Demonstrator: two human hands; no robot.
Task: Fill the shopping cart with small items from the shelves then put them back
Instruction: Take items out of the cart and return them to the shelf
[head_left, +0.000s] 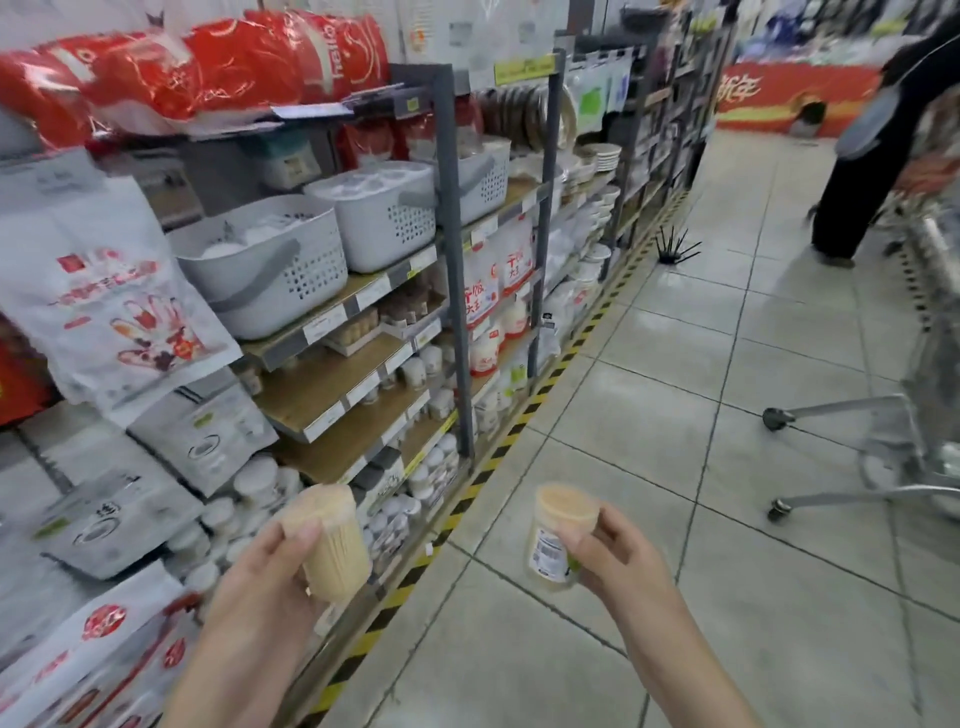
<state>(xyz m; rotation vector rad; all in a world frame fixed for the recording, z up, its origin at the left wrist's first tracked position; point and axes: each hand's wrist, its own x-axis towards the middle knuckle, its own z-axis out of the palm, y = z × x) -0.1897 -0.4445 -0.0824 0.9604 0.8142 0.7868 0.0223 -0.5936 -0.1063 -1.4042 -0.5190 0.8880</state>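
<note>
Two clear plastic cylindrical jars packed with pale toothpicks, one per hand, both in the lower middle of the frame.

Left jar (332, 540): tilted, held by the left hand (270, 577) with thumb across its front and fingers curled behind; it overlaps the lowest shelf edge.

Right jar (558, 535): white barcode label facing the camera, pinched near its rim by the right hand (618, 556), fingers curled round its side; it hangs over the bare tiled floor (675, 364).

Three white perforated plastic baskets with grey handles (270, 265), in a row on the wooden-faced shelving unit (452, 249) (grey metal uprights, white price tags along the edges), left half of the frame. Below them, rows of small white-lidded jars (254, 483); their count cannot be told through blur.

Red glossy packages (208, 62), upper left.

Yellow-and-black striped tape (519, 421) along the shelf foot.

Metal shopping cart (883, 457), right edge, two castors visible, well apart from both hands.

One person in dark clothing (872, 156), upper right.
</note>
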